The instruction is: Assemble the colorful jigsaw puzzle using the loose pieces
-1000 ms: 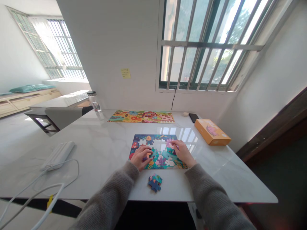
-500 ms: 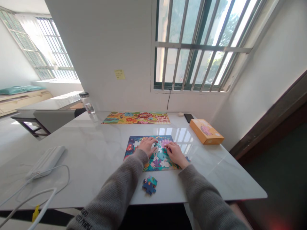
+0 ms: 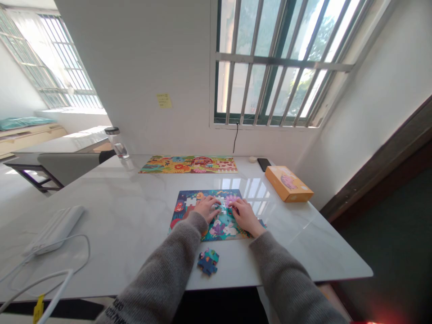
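A colourful jigsaw puzzle (image 3: 224, 230) lies part-assembled on the white marble table (image 3: 118, 198), with white gaps near its top edge. My left hand (image 3: 207, 209) is curled over the gap, and a dark blue puzzle piece (image 3: 216, 206) seems pinched under its fingertips. My right hand (image 3: 245, 216) rests flat on the puzzle, its fingertips close to my left hand and holding nothing visible. A joined cluster of blue puzzle pieces (image 3: 208, 263) lies on the table nearer me, between my forearms.
A printed farm-scene picture sheet (image 3: 189, 165) lies at the table's far edge. An orange box (image 3: 288, 183), black phone (image 3: 263, 164) and glass bottle (image 3: 117, 144) stand beyond the puzzle. A white power bank (image 3: 54, 230) with white cables lies at left.
My view has shifted slightly, so the table sits a little further left and lower. My hands stay together at the puzzle's gap, with my left hand slightly lower than before.
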